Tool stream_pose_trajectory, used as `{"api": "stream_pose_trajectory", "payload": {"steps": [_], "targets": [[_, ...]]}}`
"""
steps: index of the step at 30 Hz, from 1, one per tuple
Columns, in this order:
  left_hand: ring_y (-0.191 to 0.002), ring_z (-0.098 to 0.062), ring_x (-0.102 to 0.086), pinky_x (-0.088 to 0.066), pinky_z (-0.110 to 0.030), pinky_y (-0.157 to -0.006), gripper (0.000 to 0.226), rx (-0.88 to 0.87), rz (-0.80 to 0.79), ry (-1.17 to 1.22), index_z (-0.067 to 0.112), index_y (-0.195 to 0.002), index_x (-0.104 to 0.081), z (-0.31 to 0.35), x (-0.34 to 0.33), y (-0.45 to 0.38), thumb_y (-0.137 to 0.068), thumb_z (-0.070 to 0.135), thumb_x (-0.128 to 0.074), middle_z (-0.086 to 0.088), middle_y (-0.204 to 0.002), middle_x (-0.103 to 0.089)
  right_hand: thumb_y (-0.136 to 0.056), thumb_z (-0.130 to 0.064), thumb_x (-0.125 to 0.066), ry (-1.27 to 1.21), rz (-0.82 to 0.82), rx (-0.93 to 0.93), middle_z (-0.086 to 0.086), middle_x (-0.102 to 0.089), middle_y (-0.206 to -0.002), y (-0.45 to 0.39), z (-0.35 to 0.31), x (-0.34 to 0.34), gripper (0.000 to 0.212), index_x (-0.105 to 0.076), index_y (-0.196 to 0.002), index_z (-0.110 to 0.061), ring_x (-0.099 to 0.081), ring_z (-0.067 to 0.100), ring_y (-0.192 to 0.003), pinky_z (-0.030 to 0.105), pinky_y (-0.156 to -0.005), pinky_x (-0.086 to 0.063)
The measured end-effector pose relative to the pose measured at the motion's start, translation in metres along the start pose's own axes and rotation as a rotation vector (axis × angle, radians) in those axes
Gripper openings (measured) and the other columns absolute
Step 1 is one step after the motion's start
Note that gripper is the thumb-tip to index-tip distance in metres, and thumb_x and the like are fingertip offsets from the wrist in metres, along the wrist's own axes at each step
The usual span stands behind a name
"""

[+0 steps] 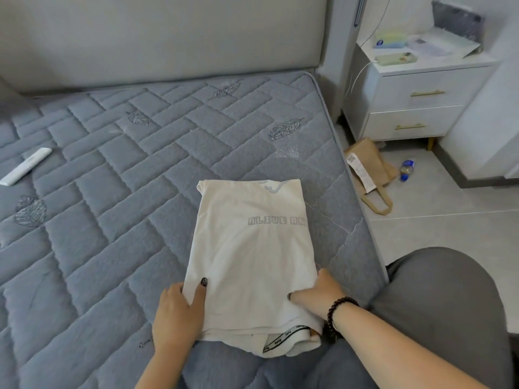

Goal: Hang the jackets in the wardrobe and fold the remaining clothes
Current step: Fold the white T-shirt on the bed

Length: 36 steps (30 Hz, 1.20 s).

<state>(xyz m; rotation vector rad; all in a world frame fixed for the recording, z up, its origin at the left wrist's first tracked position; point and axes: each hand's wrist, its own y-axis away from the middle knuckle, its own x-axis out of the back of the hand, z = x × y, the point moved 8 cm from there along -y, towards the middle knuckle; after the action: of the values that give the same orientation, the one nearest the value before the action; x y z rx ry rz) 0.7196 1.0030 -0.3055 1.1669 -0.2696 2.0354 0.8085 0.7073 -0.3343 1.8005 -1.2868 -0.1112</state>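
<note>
1. Lying on the bed (118, 153) at about 5 o'clock of the mattress, near its right edge, is a white shirt (250, 248) folded into a long panel, collar end nearest the person.
2. Left hand (177, 310): grips the shirt's near left edge, thumb on top of the cloth, fingers seemingly tucked under the edge.
3. Right hand (317, 293): grips the near right edge, fingertips tucked under or into the fold; a bead bracelet (337, 313) sits on that wrist.
4. Handling, judged: thin knit, light, fully limp, no stiffness to carry a shape. Layers likely to slide over one another if lifted by one corner. Not fragile.
5. Where to hold, judged: both near corners together, pinching all layers, then carry toward 12 o'clock to halve the panel; flatten with the palm afterwards.
6. Hidden or unclear:
 - number of layers under the top face, and whether the sleeves are folded inside;
 - the print reads only partly, cut at the right fold;
 - fingertips of both hands not visible;
 - no jackets or wardrobe in view;
 - a remote (25, 167) at 9 o'clock, partly cut by the frame edge;
 - items on the nightstand (415, 108) at 2 o'clock too blurred to name.
</note>
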Motion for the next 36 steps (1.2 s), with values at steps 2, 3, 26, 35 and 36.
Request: {"api": "stream_pose_trajectory", "payload": {"steps": [2,3,26,35,36], "targets": [[-0.072,-0.022,-0.045,-0.036,-0.036,-0.062,0.047,-0.043,0.0,-0.009,0.011,-0.062,-0.041,0.0,-0.001,0.01,-0.089,0.044,-0.061,-0.007,-0.075,-0.052,-0.071,-0.024,-0.079,0.033,-0.099,-0.041,0.003,-0.064,-0.104,0.006,0.01,-0.005,0.05,-0.057,-0.114,-0.01,-0.061,0.019,-0.094,0.032,-0.077,-0.055],[-0.07,-0.025,-0.045,-0.035,-0.037,-0.062,0.047,-0.057,-0.011,-0.004,0.011,-0.06,-0.039,0.0,-0.001,0.013,-0.09,0.038,-0.063,-0.009,-0.072,-0.051,-0.074,-0.023,-0.079,0.032,-0.137,-0.074,0.005,-0.066,-0.101,0.01,0.015,-0.006,0.046,-0.06,-0.113,-0.009,-0.063,0.02,-0.091,0.035,-0.073,-0.057],[-0.046,-0.013,-0.049,-0.043,-0.022,-0.044,0.069,0.082,-0.475,0.803,0.037,-0.148,-0.028,0.044,0.011,0.092,-0.091,0.019,-0.064,-0.004,-0.063,-0.062,-0.089,0.009,-0.051,-0.676,0.08,-0.074,0.008,-0.048,-0.06,0.082,0.037,0.102,0.009,-0.054,-0.092,0.002,-0.049,0.016,-0.044,0.019,-0.037,-0.037],[-0.044,-0.005,-0.058,-0.046,-0.014,-0.039,0.025,0.348,-0.563,1.01,0.006,-0.074,-0.065,0.094,0.003,0.007,-0.091,0.006,-0.048,-0.003,-0.059,-0.066,-0.095,0.003,-0.042,-0.783,0.059,0.079,0.009,-0.051,-0.07,0.034,-0.077,0.119,0.023,-0.037,-0.097,-0.019,-0.047,0.014,-0.056,0.016,-0.034,-0.041],[-0.045,-0.004,-0.061,-0.047,-0.013,-0.039,0.024,0.356,-0.55,1.012,0.005,-0.077,-0.065,0.102,0.005,-0.008,-0.092,0.006,-0.046,-0.002,-0.061,-0.068,-0.096,0.003,-0.04,-0.819,0.036,0.083,0.009,-0.05,-0.069,0.026,-0.095,0.117,0.037,-0.037,-0.131,-0.008,-0.048,0.014,-0.057,0.016,-0.035,-0.042]]}}
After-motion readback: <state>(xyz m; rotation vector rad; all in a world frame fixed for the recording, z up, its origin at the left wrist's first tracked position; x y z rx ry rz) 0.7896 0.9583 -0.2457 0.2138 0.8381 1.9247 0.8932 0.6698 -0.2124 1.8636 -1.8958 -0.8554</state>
